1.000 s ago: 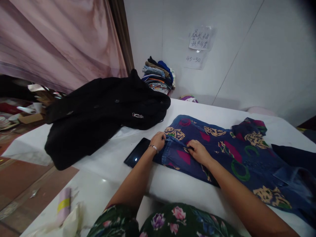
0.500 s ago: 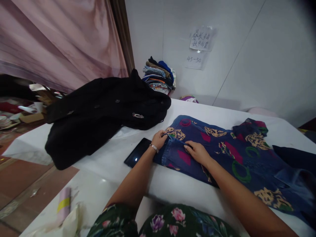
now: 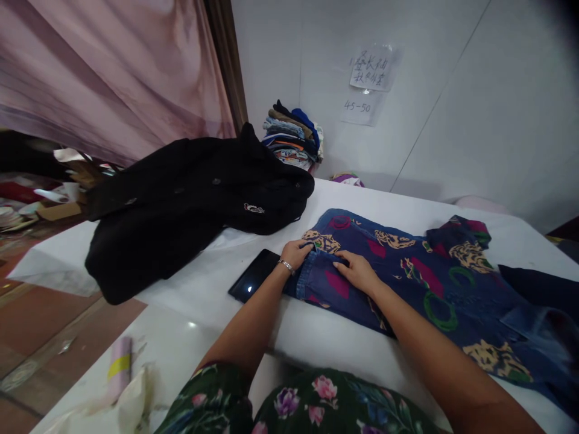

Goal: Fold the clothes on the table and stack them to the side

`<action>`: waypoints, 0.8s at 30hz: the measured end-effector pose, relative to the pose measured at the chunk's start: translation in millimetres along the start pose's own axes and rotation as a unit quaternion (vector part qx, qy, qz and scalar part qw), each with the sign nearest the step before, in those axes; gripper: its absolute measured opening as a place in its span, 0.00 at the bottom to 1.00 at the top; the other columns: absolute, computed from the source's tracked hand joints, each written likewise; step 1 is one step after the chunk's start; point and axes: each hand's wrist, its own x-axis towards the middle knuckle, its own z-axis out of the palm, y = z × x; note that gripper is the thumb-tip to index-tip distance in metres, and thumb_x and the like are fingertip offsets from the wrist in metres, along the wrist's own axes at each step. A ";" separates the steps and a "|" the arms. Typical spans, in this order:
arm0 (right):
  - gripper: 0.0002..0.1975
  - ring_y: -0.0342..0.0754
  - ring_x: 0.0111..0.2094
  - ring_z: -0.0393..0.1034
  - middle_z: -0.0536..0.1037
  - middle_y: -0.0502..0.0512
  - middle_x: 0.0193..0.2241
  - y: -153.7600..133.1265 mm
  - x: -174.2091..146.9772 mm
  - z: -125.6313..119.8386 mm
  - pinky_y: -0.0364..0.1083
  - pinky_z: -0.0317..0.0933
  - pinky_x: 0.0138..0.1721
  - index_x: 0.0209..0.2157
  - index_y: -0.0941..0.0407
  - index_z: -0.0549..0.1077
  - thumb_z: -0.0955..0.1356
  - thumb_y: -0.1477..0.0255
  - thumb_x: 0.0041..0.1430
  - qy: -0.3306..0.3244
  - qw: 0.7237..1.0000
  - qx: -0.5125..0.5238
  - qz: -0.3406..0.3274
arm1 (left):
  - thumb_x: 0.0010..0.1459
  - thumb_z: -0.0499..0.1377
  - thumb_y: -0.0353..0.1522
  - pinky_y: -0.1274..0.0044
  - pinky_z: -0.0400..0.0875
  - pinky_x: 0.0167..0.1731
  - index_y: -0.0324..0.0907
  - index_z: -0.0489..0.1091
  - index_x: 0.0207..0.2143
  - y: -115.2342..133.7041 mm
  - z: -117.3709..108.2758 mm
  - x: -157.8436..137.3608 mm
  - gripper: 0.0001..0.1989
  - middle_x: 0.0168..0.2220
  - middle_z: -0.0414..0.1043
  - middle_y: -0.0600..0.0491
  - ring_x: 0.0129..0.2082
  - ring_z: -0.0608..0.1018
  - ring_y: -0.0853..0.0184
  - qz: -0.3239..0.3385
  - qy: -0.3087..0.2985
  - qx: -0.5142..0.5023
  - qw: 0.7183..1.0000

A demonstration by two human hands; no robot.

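Observation:
A blue denim jacket (image 3: pixel 398 265) with tan tiger heads, magenta patches and green rings lies spread on the white table (image 3: pixel 199 301). My left hand (image 3: pixel 296 254) is closed on its near-left part, beside the lighter denim band. A little to the right, my right hand (image 3: pixel 357 271) pinches the same jacket, with its fingertips partly hidden in the cloth. Just left of my left hand rests a dark, shiny flat tablet-like device (image 3: pixel 256 274), partly covered by my forearm.
A black coat (image 3: pixel 194 205) covers the table's left part. Behind it stands a stack of folded clothes (image 3: pixel 292 138). Paper signs (image 3: pixel 368 72) hang on the wall. A pink roll with a yellow band (image 3: pixel 120 367) lies at lower left, and dark cloth (image 3: pixel 538 286) at right.
Both hands still hold the jacket. My left hand has shifted slightly right, and my right hand has moved slightly left, bringing them closer together. The view has tilted a little.

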 end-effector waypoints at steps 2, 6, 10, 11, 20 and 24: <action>0.15 0.49 0.36 0.72 0.78 0.54 0.36 -1.1 1.0 0.2 0.47 0.63 0.38 0.45 0.54 0.73 0.64 0.65 0.59 0.004 1.000 0.013 0.001 | 0.54 0.55 0.39 0.79 0.66 0.32 0.42 0.78 0.30 -0.3 0.8 0.7 0.14 0.27 0.77 0.56 0.33 0.76 0.66 -0.011 0.010 0.029 0.999; 0.14 0.49 0.38 0.72 0.78 0.54 0.36 -1.9 2.5 -0.4 0.47 0.63 0.40 0.43 0.54 0.74 0.61 0.66 0.61 0.033 0.999 0.030 -0.006 | 0.56 0.54 0.40 0.80 0.65 0.31 0.41 0.77 0.29 -0.5 0.1 0.5 0.16 0.25 0.76 0.56 0.31 0.75 0.67 -0.012 0.015 0.040 0.999; 0.14 0.53 0.47 0.66 0.74 0.59 0.45 -8.8 -2.1 -0.2 0.52 0.59 0.49 0.45 0.55 0.73 0.62 0.67 0.61 0.067 0.993 -0.062 -0.070 | 0.56 0.54 0.39 0.79 0.65 0.33 0.42 0.77 0.33 0.2 -2.3 -1.2 0.14 0.30 0.77 0.55 0.33 0.76 0.67 -0.008 0.021 0.053 0.998; 0.14 0.54 0.49 0.64 0.73 0.60 0.47 -11.3 -4.7 1.3 0.54 0.58 0.51 0.46 0.55 0.73 0.62 0.67 0.61 0.070 0.990 -0.081 -0.090 | 0.56 0.55 0.38 0.79 0.66 0.34 0.43 0.77 0.34 0.1 -2.9 -1.3 0.13 0.31 0.78 0.55 0.34 0.76 0.66 -0.009 0.025 0.060 0.998; 0.17 0.55 0.54 0.61 0.69 0.61 0.53 -13.8 -21.7 26.1 0.57 0.56 0.53 0.51 0.55 0.71 0.61 0.69 0.62 -0.041 0.983 -0.127 -0.124 | 0.57 0.53 0.30 0.76 0.66 0.41 0.45 0.75 0.41 -4.4 -7.6 1.6 0.13 0.39 0.77 0.51 0.40 0.76 0.64 -0.049 0.057 0.126 0.989; 0.17 0.54 0.54 0.61 0.69 0.62 0.53 -12.1 -20.7 27.6 0.56 0.56 0.53 0.52 0.55 0.71 0.61 0.70 0.63 -0.049 0.983 -0.124 -0.123 | 0.59 0.51 0.28 0.76 0.65 0.45 0.44 0.74 0.43 7.6 -12.5 -7.4 0.15 0.43 0.75 0.50 0.43 0.74 0.64 0.003 0.086 0.157 0.984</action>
